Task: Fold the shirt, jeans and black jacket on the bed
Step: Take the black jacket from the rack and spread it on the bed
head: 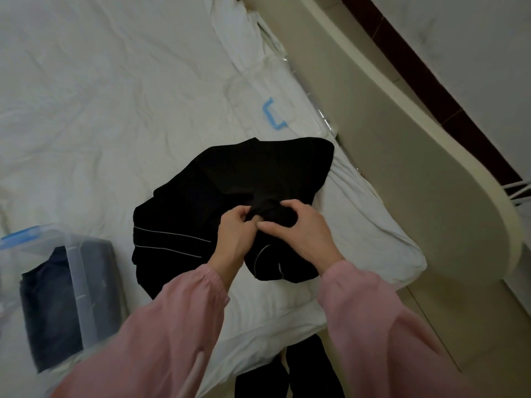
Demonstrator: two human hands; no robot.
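Observation:
A black jacket (pixel 230 182) with thin white piping lies crumpled near the corner of the white bed (pixel 100 110). My left hand (pixel 234 234) and my right hand (pixel 298 228) meet over a bunched part of it, fingers curled into the black cloth and gripping it between them. Both arms wear pink sleeves. Dark folded jeans (pixel 51 311) lie inside a clear plastic box (pixel 77 268) at the left. No shirt can be told apart in view.
The box's clear lid with a blue latch (pixel 271 116) lies on the bed behind the jacket. The bed's curved cream frame (pixel 431 168) runs along the right. Beyond it are a tiled floor and a dark-red skirting. Black cloth (pixel 287 372) shows below the mattress edge.

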